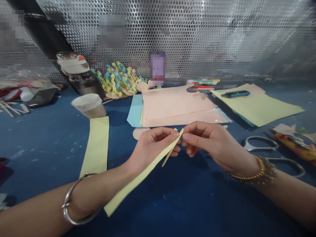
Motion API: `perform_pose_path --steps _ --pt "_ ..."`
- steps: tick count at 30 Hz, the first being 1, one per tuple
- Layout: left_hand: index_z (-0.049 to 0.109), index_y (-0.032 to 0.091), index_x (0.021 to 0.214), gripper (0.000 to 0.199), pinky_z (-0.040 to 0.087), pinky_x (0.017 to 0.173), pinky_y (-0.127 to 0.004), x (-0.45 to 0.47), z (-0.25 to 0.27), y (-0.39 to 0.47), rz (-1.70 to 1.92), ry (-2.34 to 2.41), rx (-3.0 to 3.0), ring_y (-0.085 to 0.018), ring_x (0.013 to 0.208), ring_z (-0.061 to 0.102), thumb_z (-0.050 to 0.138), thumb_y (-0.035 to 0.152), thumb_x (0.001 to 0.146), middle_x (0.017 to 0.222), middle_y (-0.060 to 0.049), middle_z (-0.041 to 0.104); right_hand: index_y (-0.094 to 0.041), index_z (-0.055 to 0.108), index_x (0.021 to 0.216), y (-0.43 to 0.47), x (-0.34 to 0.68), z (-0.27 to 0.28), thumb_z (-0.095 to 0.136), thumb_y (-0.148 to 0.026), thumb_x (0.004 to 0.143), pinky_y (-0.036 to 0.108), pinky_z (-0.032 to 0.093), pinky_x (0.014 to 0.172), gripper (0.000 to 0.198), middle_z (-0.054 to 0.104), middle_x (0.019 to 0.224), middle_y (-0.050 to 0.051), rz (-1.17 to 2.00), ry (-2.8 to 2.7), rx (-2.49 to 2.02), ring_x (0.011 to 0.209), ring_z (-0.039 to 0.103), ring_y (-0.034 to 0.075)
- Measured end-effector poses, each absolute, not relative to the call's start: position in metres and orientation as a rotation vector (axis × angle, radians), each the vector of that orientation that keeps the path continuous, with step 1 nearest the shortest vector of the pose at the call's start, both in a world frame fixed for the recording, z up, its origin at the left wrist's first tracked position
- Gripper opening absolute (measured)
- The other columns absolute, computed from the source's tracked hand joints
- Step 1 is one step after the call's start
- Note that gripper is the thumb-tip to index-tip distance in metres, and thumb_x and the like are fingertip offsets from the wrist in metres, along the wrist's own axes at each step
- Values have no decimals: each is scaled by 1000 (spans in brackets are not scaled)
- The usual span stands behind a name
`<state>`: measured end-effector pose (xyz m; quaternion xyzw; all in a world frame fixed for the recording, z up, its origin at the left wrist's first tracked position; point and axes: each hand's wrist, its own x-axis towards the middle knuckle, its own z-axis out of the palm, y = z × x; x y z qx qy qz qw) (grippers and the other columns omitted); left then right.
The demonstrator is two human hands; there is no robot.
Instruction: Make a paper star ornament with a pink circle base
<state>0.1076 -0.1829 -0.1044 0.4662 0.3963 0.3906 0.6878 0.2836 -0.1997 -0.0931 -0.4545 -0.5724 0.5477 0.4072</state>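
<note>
A long yellow paper strip (143, 172) runs from my fingertips down to the lower left, across my left forearm. My left hand (155, 143) is closed, pinching the strip near its upper end between thumb and fingers. My right hand (207, 140) is closed too, its thumb and fingertips at the very tip of the strip. A thin, narrow yellow piece hangs below the left fingers; whether it is part of the same strip I cannot tell. A wider yellow paper strip (96, 144) lies flat on the table, left of my left hand.
Behind my hands lie pink paper sheets (172, 102). Yellow sheets (259, 105) carry a teal cutter (235, 94). Scissors (261, 144) lie by my right wrist. At the left stand a paper cup (96, 112) and a dark bottle (85, 82), near curled paper strips (119, 79).
</note>
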Motion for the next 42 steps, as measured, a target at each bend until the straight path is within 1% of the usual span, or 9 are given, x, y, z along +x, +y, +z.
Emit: perform_pose_path --steps 10,18,25,31,36,39,42 --pt "68 14 76 18 55 59 -18 109 -108 -182 856 886 1039 -8 59 65 71 30 79 66 0 69 -16 63 82 -197 285 -96 69 -28 81 19 52 52 13 63 62 -3 1339 -1463 -1147 53 60 7" --pt "68 14 74 15 55 60 -17 107 -108 -182 843 844 1022 -8 60 66 71 29 79 66 2 68 -18 62 81 -198 285 -95 71 -24 80 17 52 52 11 62 62 -5 1393 -1445 -1132 53 60 6" --pt "68 14 76 16 55 61 -16 107 -109 -182 854 816 1041 -7 60 66 68 30 82 66 2 68 -18 64 84 -198 285 -98 70 -28 81 18 52 52 12 62 64 -4 1399 -1445 -1126 54 60 7" --pt "68 15 75 12 54 58 -15 107 -108 -183 854 804 1035 -7 60 66 70 26 80 65 2 69 -18 64 83 -198 285 -98 69 -29 83 19 52 52 12 62 65 -3 1411 -1431 -1113 55 60 7" --pt "68 16 75 7 54 60 -15 107 -109 -181 850 772 1016 -7 60 67 71 21 79 66 3 70 -18 64 83 -197 287 -99 70 -28 81 19 52 52 12 62 65 -4 1439 -1413 -1106 55 60 7" --pt "67 16 73 8 52 57 -13 107 -109 -181 846 771 1020 -7 59 67 72 21 77 65 3 70 -19 64 83 -197 287 -99 71 -27 81 18 52 52 11 62 65 -4 1457 -1406 -1093 55 60 7" --pt "67 15 73 11 53 59 -14 108 -109 -182 841 793 1040 -7 59 66 72 24 77 65 3 69 -19 62 83 -197 286 -99 72 -25 80 18 52 52 12 62 64 -5 1469 -1410 -1088 55 60 6"
